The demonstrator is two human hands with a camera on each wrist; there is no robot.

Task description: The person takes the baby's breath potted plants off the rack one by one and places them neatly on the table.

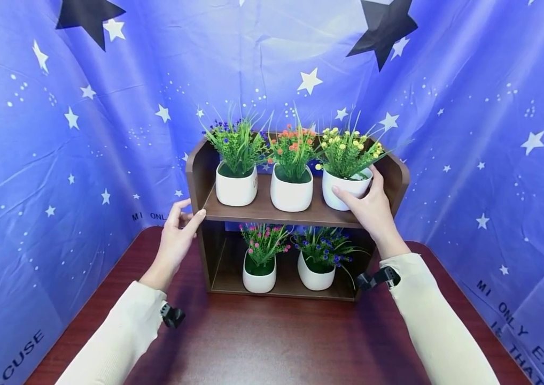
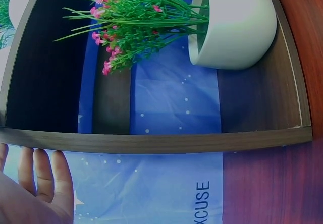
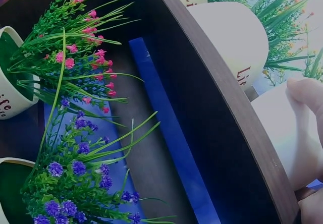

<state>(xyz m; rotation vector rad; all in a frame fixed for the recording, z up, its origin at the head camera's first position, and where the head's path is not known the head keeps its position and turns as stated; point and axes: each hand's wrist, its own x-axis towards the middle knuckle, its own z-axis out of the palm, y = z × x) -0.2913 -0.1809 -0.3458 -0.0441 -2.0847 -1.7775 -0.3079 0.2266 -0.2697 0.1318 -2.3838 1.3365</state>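
A two-tier brown wooden shelf [image 1: 281,216] stands on the table. On its upper board are three white pots with artificial flowers: a purple-flowered plant [image 1: 236,187] at left, an orange-flowered plant [image 1: 292,190] in the middle and a yellow-flowered potted plant [image 1: 333,181] at right. My right hand [image 1: 375,211] grips that yellow-flowered one, thumb across the front of the pot and fingers round its right side. With fairly straight fingers, my left hand [image 1: 178,235] touches the shelf's left side panel [image 2: 151,142], the fingertips right at its outer face in the left wrist view.
On the lower board sit a pink-flowered potted plant [image 1: 259,275] and a blue-purple-flowered one [image 1: 317,272]. The shelf rests on a dark red table [image 1: 272,342]. A blue star-patterned curtain [image 1: 253,64] surrounds the back and both sides.
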